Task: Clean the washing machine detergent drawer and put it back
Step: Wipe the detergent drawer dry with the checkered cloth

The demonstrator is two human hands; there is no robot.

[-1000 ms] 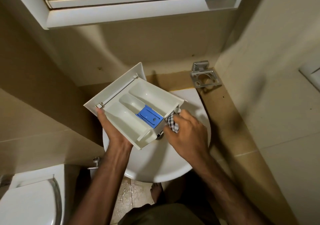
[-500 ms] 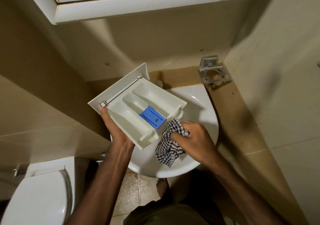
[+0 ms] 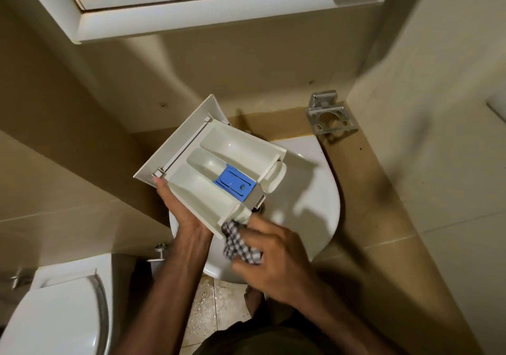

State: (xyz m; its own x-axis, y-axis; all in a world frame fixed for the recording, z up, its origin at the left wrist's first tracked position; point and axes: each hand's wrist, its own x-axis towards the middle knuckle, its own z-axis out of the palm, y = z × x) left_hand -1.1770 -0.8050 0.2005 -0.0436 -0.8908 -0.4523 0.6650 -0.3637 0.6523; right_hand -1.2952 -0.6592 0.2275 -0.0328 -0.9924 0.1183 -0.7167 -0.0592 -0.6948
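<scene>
Drawer being wiped over basin

Left hand (image 3: 189, 218) is gripping the white detergent drawer (image 3: 210, 168) along its near side, holding it tilted above the washbasin (image 3: 315, 204). Right hand (image 3: 273, 261), fingers curled, is pressing a checked cloth (image 3: 238, 245) against the drawer's lower corner.

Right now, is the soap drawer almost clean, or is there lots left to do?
Done: the detergent drawer is out and its white compartments look clean. In hand: the left hand holds it over the sink while the right hand rubs its near corner with the checked cloth. Left: finishing, then putting it back; no washing machine is in view.
</scene>
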